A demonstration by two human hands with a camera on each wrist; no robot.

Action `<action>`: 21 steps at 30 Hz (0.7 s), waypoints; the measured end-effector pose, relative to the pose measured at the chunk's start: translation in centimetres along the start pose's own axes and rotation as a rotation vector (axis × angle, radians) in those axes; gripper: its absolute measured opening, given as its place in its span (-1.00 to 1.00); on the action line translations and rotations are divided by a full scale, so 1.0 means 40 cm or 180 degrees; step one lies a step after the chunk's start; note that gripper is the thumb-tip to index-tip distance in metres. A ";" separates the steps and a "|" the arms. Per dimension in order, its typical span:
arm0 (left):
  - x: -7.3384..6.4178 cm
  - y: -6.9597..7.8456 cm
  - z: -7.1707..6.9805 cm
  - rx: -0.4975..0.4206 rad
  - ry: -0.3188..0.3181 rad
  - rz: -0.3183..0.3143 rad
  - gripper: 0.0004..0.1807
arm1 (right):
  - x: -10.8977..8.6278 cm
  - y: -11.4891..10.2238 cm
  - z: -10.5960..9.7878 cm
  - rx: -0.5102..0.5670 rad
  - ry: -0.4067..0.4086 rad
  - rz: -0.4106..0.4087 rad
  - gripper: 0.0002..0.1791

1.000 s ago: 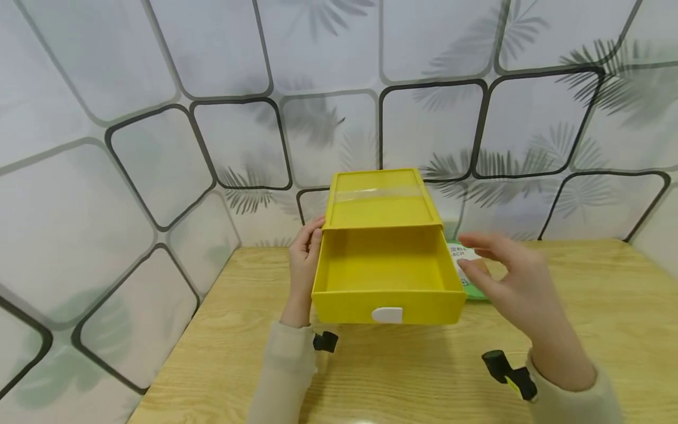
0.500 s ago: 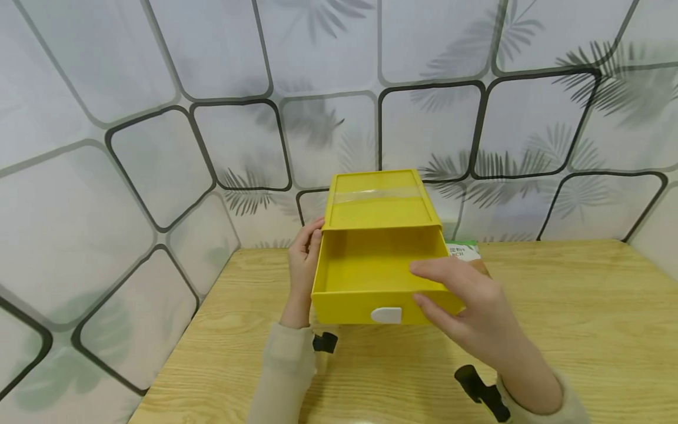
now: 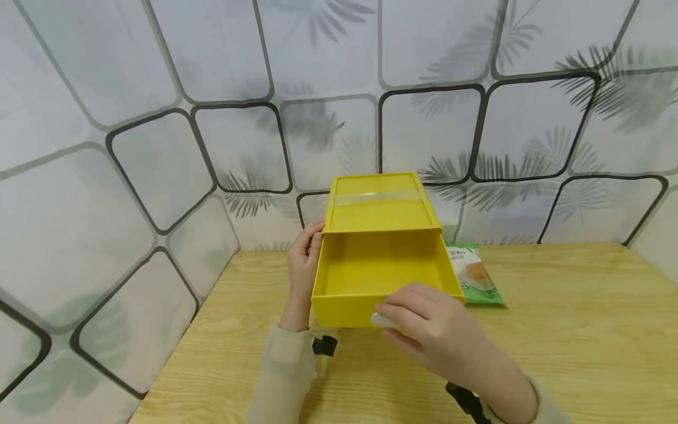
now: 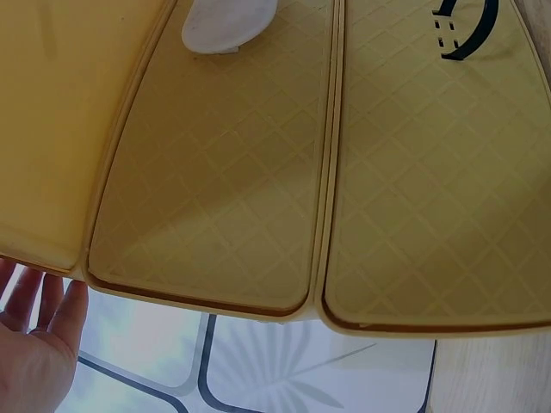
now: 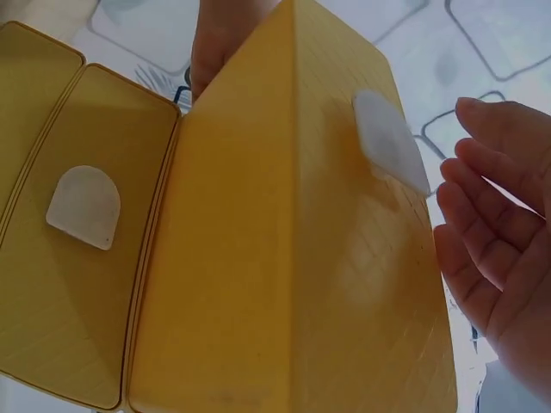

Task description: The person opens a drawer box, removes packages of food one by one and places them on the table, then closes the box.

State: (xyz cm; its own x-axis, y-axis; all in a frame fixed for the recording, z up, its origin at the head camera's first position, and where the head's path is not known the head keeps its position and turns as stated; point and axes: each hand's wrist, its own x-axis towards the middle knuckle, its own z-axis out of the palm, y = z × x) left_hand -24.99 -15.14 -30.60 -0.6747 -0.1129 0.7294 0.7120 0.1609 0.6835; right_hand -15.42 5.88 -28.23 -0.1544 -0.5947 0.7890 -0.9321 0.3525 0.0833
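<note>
In the head view, a yellow drawer unit (image 3: 381, 212) stands on the table with its top drawer (image 3: 381, 268) pulled out, the inside bare. My left hand (image 3: 304, 259) rests along the unit's left side, fingers against its edge; the left wrist view shows the fingertips of the same hand (image 4: 39, 335) at the border. My right hand (image 3: 429, 330) is at the drawer's white handle (image 3: 382, 321) and partly covers it. In the right wrist view, the relaxed fingers (image 5: 469, 185) lie right beside the handle (image 5: 387, 142), with a small gap showing.
A green and white bag of starch (image 3: 477, 277) lies on the wooden table (image 3: 572, 330), just right of the unit. The patterned wall (image 3: 434, 129) rises close behind. Another drawer front with a white handle (image 5: 84, 206) sits under the pulled-out one.
My right hand has moved left and down from beside the unit, across the drawer's right corner, to the white handle. The starch bag is more fully uncovered. My left hand stays in place.
</note>
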 end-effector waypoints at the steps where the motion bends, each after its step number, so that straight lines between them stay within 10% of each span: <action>1: 0.000 0.000 0.000 -0.0004 0.0002 -0.0001 -0.74 | 0.000 -0.001 0.002 -0.0066 -0.0047 -0.0021 -0.65; 21: 0.001 0.007 0.001 0.0019 0.0005 -0.0074 -0.73 | 0.004 -0.017 0.034 -0.0952 -0.0366 -0.0055 -0.49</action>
State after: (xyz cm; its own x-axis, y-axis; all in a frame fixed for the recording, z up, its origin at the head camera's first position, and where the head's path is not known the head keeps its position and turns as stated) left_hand -24.84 -15.08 -30.38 -0.6908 -0.1182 0.7133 0.6949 0.1639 0.7002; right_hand -15.26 4.55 -29.00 -0.1912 -0.6742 0.7133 -0.7999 0.5282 0.2849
